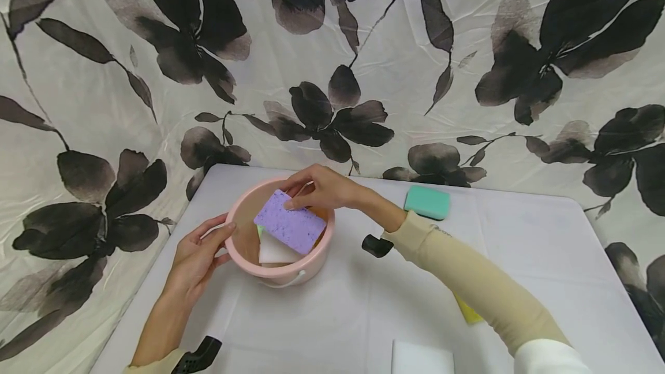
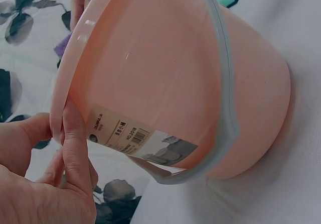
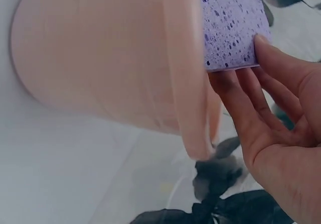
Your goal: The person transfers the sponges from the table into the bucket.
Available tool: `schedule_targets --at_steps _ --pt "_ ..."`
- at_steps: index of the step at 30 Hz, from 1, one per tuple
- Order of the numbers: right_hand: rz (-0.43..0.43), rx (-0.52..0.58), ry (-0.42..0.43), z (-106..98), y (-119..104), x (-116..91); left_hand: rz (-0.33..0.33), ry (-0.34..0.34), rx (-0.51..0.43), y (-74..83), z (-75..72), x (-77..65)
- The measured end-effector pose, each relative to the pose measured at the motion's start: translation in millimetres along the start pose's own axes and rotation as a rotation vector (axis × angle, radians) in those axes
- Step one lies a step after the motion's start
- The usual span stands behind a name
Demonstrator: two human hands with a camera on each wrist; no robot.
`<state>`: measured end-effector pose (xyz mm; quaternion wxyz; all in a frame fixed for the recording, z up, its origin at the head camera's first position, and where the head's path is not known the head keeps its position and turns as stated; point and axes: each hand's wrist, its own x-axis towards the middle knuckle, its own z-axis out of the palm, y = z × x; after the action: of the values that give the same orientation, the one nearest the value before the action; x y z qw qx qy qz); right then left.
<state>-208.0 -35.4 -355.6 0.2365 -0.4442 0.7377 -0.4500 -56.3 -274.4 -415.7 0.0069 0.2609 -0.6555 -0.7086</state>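
A pink bucket (image 1: 312, 267) with a pale handle (image 2: 228, 83) stands on the left part of the table. My left hand (image 1: 194, 255) pinches its rim at the left, thumb on one side and fingers on the other. At the bucket's mouth my right hand (image 1: 324, 186) holds a purple sponge (image 1: 291, 224) by its upper edge, thumb on the near face. The sponge is tilted and partly within the rim. Below it, inside the bucket, lies a white block (image 1: 277, 250) with a bit of green beside it; the purple sponge hides the rest.
A teal sponge (image 1: 427, 202) lies near the table's back edge, right of the bucket. Something yellow (image 1: 469, 310) is partly covered by the right sleeve. A white block (image 1: 422, 356) lies at the front edge of view. A floral curtain (image 1: 322, 108) hangs behind the table.
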Motion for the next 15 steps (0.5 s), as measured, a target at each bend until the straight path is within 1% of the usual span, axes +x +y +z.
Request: schedule_targets --at_steps 5,10,12,15 --pt "-0.03 -0.103 -0.065 10.4 2.3 5.6 0.008 0.002 0.002 -0.5 0.4 1.1" --pt "-0.031 -0.149 -0.108 21.5 5.8 10.0 0.022 -0.005 0.004 -2.6 0.6 2.2" --pt "-0.057 -0.173 -0.117 26.1 6.9 12.7 0.028 -0.006 0.003 -3.3 0.3 2.3" --pt "-0.128 -0.207 -0.131 32.2 8.1 17.5 0.035 -0.009 -0.007 -3.4 -0.5 1.7"
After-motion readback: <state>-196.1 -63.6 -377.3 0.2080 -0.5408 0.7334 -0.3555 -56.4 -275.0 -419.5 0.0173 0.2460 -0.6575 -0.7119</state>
